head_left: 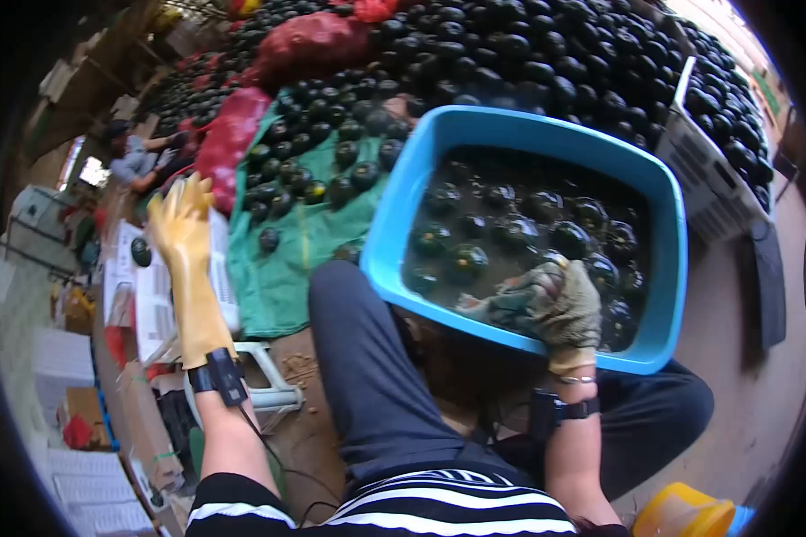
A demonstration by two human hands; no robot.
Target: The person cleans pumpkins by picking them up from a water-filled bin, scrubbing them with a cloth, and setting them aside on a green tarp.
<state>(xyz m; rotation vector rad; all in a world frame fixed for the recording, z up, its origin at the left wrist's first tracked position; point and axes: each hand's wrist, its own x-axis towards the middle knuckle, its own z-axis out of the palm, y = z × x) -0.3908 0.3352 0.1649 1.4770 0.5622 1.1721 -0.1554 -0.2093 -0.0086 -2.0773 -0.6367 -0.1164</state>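
My left hand point(181, 215), in a long yellow rubber glove, reaches out to the left with fingers stretched and nothing in them. Just beside it, a small dark green squash point(141, 251) shows against a white printed box point(125, 286). My right hand point(564, 304) wears a wet, grey-green fabric glove and is closed on a soaked cloth point(506, 300) at the near side of a blue tub point(394, 215). Murky water point(501, 170) fills much of the tub. Several squashes point(468, 260) float there, some right by the cloth.
A big heap of dark squashes point(546, 63) rises behind the tub. More lie on a green sack point(287, 259), near red mesh bags point(233, 134). A white crate point(707, 170) stands right, a plastic stool point(273, 385) left. Another person point(139, 161) sits far left.
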